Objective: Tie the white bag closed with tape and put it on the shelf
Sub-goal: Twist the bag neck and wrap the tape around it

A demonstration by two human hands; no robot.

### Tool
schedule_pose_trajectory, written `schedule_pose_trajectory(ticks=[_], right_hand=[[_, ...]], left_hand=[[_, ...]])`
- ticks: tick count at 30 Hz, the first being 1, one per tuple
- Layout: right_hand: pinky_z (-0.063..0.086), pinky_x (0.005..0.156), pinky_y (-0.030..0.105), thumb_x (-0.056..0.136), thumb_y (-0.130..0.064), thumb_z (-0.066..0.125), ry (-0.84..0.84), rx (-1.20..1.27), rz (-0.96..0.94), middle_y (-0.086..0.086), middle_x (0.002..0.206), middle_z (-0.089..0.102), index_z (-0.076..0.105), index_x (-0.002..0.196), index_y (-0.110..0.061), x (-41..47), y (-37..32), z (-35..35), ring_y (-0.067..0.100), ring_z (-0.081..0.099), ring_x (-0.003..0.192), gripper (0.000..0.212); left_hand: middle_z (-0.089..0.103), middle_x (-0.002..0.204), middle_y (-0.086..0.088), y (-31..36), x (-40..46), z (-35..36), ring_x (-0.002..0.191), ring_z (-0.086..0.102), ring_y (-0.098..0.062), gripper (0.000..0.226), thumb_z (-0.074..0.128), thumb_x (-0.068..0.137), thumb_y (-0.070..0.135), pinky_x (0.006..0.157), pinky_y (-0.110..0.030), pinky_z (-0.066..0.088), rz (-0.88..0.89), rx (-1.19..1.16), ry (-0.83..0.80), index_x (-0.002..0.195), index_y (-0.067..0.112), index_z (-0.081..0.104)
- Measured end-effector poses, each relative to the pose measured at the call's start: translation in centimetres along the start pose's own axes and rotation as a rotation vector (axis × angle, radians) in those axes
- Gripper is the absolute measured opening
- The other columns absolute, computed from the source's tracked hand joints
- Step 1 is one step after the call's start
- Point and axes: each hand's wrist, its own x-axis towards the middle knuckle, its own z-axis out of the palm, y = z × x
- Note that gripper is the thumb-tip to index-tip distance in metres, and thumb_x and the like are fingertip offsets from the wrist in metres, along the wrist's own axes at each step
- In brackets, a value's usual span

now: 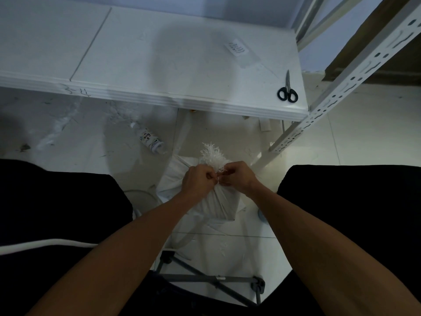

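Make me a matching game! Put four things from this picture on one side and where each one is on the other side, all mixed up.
Things:
1. scissors
2. plastic bottle
3. white bag
4. paper label

Places:
A. lying on the floor under the shelf's front edge
B. on the floor, its gathered neck gripped by both hands
C. on the shelf's right front corner
D. flat on the shelf, farther back than the scissors

Pairs: 1-C, 2-A, 3-B, 4-D

The shelf is white. The left hand and right hand pinch the bag's neck.
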Motion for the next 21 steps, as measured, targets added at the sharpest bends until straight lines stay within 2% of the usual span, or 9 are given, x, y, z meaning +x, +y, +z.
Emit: schedule_pose_trajectory(ticks=[3,5,8,11,14,18,21], right_hand=[[0.052,0.053,0.014,0.075,0.012,0.073,-0.017,0.036,0.027,0.001,0.068,0.066,0.068,0.075,0.004,0.13,0.20,-0.13,0.007,0.064,0.059,0.010],[0.058,0.058,0.020,0.075,0.017,0.070,-0.036,0.122,0.059,0.007,0.076,0.068,0.066,0.085,0.014,0.26,0.42,-0.25,0.016,0.067,0.065,0.011],[0.060,0.060,0.025,0.077,0.017,0.068,-0.048,0.177,0.084,0.015,0.079,0.067,0.064,0.092,0.019,0.35,0.52,-0.15,0.025,0.065,0.067,0.016],[0.060,0.066,0.028,0.079,0.013,0.069,-0.037,0.144,0.067,0.020,0.081,0.068,0.064,0.095,0.019,0.55,0.64,0.05,0.026,0.065,0.068,0.018],[0.059,0.073,0.035,0.081,0.009,0.070,-0.026,0.093,0.027,0.021,0.081,0.068,0.066,0.094,0.019,0.62,0.70,0.03,0.025,0.065,0.069,0.017],[0.059,0.063,0.021,0.083,0.007,0.068,-0.041,0.012,-0.050,0.016,0.073,0.069,0.069,0.090,0.015,0.43,0.44,0.12,0.010,0.067,0.058,0.011],[0.058,0.064,0.021,0.082,0.006,0.069,-0.061,-0.077,-0.087,0.019,0.078,0.072,0.073,0.089,0.009,0.04,-0.19,-0.09,0.011,0.068,0.059,0.009]], left_hand=[[0.074,0.079,0.004,0.19,-0.19,0.08,0.078,0.068,-0.018,0.002,0.075,0.073,0.025,0.069,-0.032,0.055,-0.010,0.053,0.010,0.074,0.026,0.074],[0.074,0.080,0.000,0.43,-0.28,0.11,0.082,0.067,-0.022,0.004,0.071,0.074,0.024,0.071,-0.036,0.056,0.009,0.114,0.011,0.075,0.026,0.073],[0.074,0.081,-0.002,0.62,-0.35,0.13,0.082,0.067,-0.024,0.008,0.067,0.076,0.020,0.070,-0.035,0.055,0.019,0.155,0.011,0.075,0.025,0.072],[0.074,0.079,-0.002,0.23,-0.19,0.32,0.078,0.068,-0.023,0.011,0.065,0.075,0.016,0.069,-0.035,0.055,0.024,0.140,0.019,0.074,0.024,0.073],[0.075,0.076,-0.002,-0.06,-0.08,0.32,0.070,0.066,-0.014,0.011,0.069,0.075,0.010,0.068,-0.030,0.054,0.026,0.035,0.029,0.075,0.018,0.076],[0.075,0.073,-0.005,-0.07,-0.21,0.01,0.065,0.063,-0.010,0.002,0.076,0.075,0.013,0.065,-0.020,0.046,-0.021,-0.058,0.057,0.077,0.014,0.077],[0.074,0.071,-0.004,-0.06,-0.35,0.15,0.058,0.058,-0.004,0.002,0.077,0.075,0.015,0.059,-0.013,0.042,-0.033,-0.066,0.078,0.076,0.013,0.077]])
